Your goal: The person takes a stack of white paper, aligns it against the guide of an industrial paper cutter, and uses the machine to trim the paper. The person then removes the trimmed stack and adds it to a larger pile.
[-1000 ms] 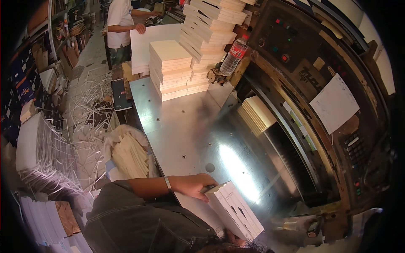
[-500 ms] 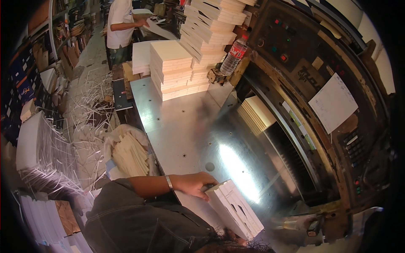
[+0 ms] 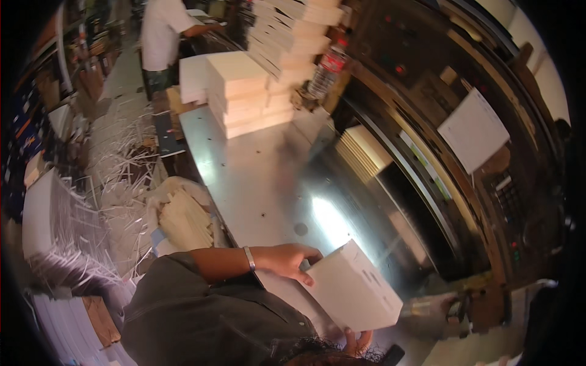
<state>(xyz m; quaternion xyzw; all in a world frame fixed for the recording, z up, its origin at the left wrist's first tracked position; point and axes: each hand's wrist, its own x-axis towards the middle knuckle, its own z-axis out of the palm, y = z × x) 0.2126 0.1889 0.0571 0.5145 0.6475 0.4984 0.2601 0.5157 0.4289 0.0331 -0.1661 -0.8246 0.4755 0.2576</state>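
A thick white paper block [image 3: 351, 290], seemingly made of several pads or booklets, is tilted above the metal table. My left hand [image 3: 290, 262], with a metal bracelet at the wrist, grips its upper left corner, thumb on the broad face. At the block's lower end the fingers of my right hand [image 3: 359, 341] curl around the edge; the rest of that hand is hidden behind hair at the bottom of the picture. Dark marks show along the block's right side.
The metal table [image 3: 244, 183] carries stacked paper blocks [image 3: 244, 91] at its far end, beside a plastic bottle [image 3: 328, 70]. More cream blocks [image 3: 363, 152] sit in the machine opening. A control panel [image 3: 421, 67] rises at right. Paper strips [image 3: 122, 165] litter the floor; a co-worker [image 3: 165, 36] stands far left.
The paper block has been turned so its broad white face shows instead of its layered edge. My right hand's fingers have come into clearer view at its lower end. The head view has shifted slightly.
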